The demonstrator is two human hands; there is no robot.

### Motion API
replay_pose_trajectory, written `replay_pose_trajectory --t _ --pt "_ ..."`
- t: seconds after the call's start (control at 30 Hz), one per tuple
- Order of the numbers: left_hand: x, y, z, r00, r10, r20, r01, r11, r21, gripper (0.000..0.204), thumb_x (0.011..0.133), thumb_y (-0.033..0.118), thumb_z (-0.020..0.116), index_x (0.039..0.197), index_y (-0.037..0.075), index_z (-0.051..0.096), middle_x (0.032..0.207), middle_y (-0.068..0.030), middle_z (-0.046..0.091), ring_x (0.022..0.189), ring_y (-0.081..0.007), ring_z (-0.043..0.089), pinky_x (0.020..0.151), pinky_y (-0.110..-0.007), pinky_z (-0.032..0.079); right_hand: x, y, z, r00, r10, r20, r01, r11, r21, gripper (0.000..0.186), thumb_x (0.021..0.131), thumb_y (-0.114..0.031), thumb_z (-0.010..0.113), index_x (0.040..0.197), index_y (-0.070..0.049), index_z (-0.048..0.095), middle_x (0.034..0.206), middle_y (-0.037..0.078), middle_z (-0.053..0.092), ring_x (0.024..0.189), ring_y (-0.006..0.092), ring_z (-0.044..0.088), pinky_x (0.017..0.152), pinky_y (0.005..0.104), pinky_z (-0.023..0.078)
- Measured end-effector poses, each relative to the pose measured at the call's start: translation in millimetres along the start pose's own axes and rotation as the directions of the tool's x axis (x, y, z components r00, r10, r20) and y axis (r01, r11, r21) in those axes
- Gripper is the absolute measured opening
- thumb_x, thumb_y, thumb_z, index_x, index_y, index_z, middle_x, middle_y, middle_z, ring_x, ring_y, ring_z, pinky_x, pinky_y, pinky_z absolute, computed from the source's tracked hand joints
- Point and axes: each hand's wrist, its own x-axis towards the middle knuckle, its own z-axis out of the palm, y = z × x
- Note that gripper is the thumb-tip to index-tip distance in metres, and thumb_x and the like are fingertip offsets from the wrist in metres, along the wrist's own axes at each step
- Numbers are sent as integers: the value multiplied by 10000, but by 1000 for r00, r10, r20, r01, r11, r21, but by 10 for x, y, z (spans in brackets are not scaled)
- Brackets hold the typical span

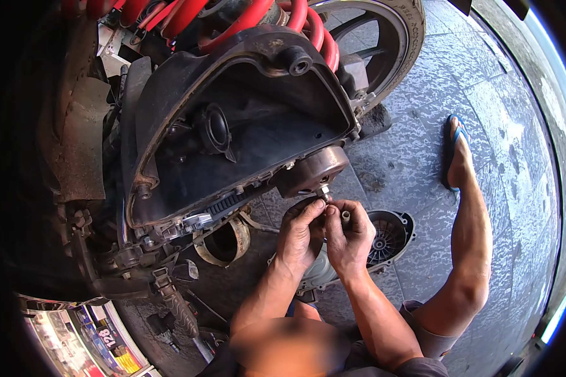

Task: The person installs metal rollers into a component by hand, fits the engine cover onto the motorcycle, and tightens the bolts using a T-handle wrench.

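Both hands meet just below the clutch bell, a brown, worn metal drum on the scooter's open transmission case. A bright metal shaft end sticks out of the drum toward my fingertips. My left hand is closed, thumb and fingers pinched at the tip of that shaft; what lies between them is hidden. Close against it, my right hand is closed too, its thumb toward the shaft. A small metal sleeve shows between its curled fingers.
Red coil springs and a wheel are at the top. On the floor below my hands lies a case cover with a finned round part. A round, tan-rimmed duct hangs at left. A sandalled foot is at right.
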Motion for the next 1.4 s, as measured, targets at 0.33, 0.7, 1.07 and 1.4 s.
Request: replay_pose_trajectory --t 0.33,0.7,1.07,1.4 --pt "23 -17 -9 996 70 55 -73 995 63 144 926 147 631 1020 42 663 953 -44 682 881 -146 637 821 -297 496 10 152 85 977 212 -1 -208 961 179 97 934 -64 632 945 32 621 765 1 635 666 31 541 588 189 450" --pt "20 108 -135 999 35 25 -40 972 232 195 908 184 638 1029 32 629 949 -37 634 885 -120 592 820 -260 489 -77 -26 199 994 -106 1 106 994 0 123 870 -31 669 967 39 638 782 92 636 655 136 583 605 266 468" --pt "-26 128 -59 998 18 52 -25 989 149 715 815 628 648 1244 81 485 1172 -60 530 1103 -179 483 964 -378 408 293 -501 -183 986 75 151 -59 992 -109 139 821 -64 664 909 42 646 751 169 641 630 251 653 594 334 518" --pt "-2 15 -14 997 47 57 -57 980 193 326 923 360 653 1130 113 603 1089 -20 618 1022 -144 554 890 -344 446 461 -221 -286 901 358 244 -390 916 96 159 943 -130 611 935 27 637 711 21 617 621 65 563 557 216 453"
